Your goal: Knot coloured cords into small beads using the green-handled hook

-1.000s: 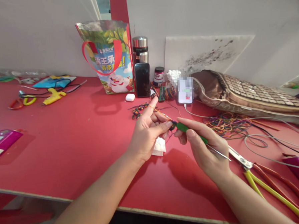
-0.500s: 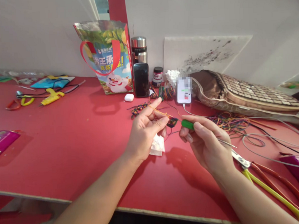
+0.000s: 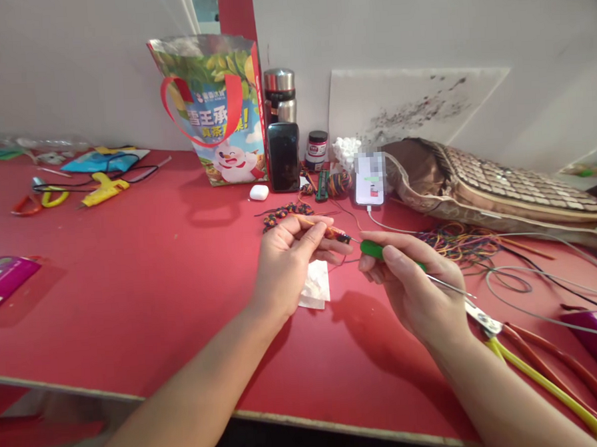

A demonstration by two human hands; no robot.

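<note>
My left hand (image 3: 293,260) pinches a small multicoloured crocheted piece (image 3: 338,235) between thumb and fingers, and its fingers cover part of it. My right hand (image 3: 416,277) is closed around the green grip of a crochet hook (image 3: 372,249). The hook's thin metal tip points left and meets the dark end of the crocheted piece, but whether it sits inside a stitch I cannot tell. The metal shaft's other end sticks out past my right palm. Beneath my left fingers a crumpled white tissue (image 3: 316,286) lies on the red table.
A braided multicoloured strip (image 3: 285,214), a yarn ball (image 3: 340,184), a black phone (image 3: 284,157) and a lit phone (image 3: 369,186) stand behind my hands. Loose yarn (image 3: 454,242) and large scissors (image 3: 489,327) lie right. A yellow glue gun (image 3: 104,190) is left.
My left index finger, raised and stretched out before, has come down over the crocheted piece. The piece has turned and shows less of its dark part. My right hand has barely moved.
</note>
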